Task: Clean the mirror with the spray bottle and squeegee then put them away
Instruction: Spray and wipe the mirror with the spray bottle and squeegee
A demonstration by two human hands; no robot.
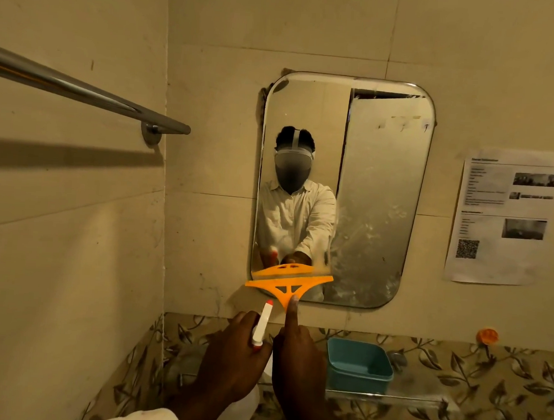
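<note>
A rounded rectangular mirror (378, 190) hangs on the tiled wall, its right and lower parts streaked with wet spray. My right hand (297, 362) holds an orange squeegee (288, 286), index finger stretched along its handle, and the blade lies against the mirror's bottom left edge. My left hand (229, 354) grips a white spray bottle (261, 326) with a red nozzle tip, pointing up toward the mirror just below the squeegee. The bottle's body is mostly hidden behind my hand.
A teal plastic tub (360, 363) sits on a glass shelf (413, 396) below the mirror. A metal towel bar (81, 88) juts out from the left wall. A printed paper sheet (504, 216) is stuck right of the mirror. An orange round object (488, 336) sits above the patterned tiles.
</note>
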